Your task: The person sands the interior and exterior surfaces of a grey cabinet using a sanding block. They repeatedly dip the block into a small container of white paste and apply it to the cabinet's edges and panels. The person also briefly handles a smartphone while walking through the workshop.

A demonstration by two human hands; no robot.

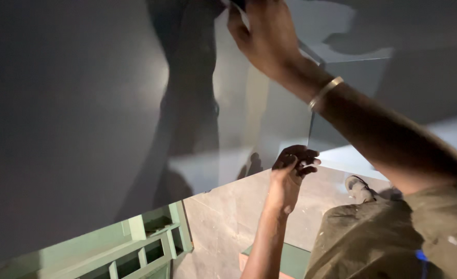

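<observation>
A thin, glossy grey sheet [262,119] hangs in front of me, beside a large matt grey panel [73,103] that fills the left of the view. My right hand [264,36] is raised, with its fingers closed on the sheet's top edge. A thin metal bangle sits on that wrist. Lower down, my left hand [292,168] reaches up from below and its curled fingers grip the sheet's bottom right corner. Whether the sheet is joined to the panel is hard to tell in the dim light.
A green wooden frame [146,243] with open slots lies at the lower left on a beige tiled floor [223,217]. My shoe [359,188] and olive-trousered leg [363,237] are at the lower right, beside a green board [290,258].
</observation>
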